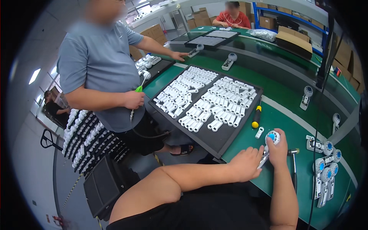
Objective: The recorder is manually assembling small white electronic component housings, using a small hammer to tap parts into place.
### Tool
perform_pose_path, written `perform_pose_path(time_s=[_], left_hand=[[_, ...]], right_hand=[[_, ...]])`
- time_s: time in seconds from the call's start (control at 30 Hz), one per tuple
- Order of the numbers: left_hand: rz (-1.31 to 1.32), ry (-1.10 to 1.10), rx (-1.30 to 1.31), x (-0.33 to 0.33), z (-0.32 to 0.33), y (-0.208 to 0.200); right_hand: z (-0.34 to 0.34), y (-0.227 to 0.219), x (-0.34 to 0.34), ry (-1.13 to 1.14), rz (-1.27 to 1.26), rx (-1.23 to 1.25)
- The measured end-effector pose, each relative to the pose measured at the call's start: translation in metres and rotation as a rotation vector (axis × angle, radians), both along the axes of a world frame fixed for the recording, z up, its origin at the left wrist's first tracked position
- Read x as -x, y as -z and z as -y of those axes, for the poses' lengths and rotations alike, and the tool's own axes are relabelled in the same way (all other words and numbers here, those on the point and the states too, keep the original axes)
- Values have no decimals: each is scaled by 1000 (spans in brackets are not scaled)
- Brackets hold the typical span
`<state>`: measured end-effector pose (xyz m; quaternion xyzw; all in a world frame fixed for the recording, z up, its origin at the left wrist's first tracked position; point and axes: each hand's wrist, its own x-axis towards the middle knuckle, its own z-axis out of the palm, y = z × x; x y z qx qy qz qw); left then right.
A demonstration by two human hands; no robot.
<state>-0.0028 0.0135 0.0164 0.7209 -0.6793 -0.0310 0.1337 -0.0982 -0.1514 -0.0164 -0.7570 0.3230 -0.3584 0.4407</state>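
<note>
My right hand (278, 148) is closed round the round head of a white handheld device (272, 137), which has a blue disc in its middle and looks like a small fan. My left hand (246, 164) is on the slim handle of the same device, its fingers bent over and partly hiding it. Just beyond lies a loose white handle cover (260, 132) with a dark window. A yellow and black screwdriver (257, 118) lies past the cover. To the right of my right forearm lies a hammer (294, 163) with a metal head.
A black tray (226, 143) holds many white covers in rows. Several similar devices (326, 174) are grouped at my right, handles opened. More (305, 99) lie spaced along the green belt (264, 82). A co-worker (103, 61) stands at the left with a cabled green tool (139, 89).
</note>
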Motion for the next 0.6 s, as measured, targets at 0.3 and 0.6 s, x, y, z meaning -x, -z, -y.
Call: perform_pose_path(time_s=[0.3,0.6], left_hand=[[-104,143,-85,1,-2,-1],[-83,208,-108,4,14,1]], right_hand=[[20,18,7,-90,39,238],[21,10,9,48,-26,-19]])
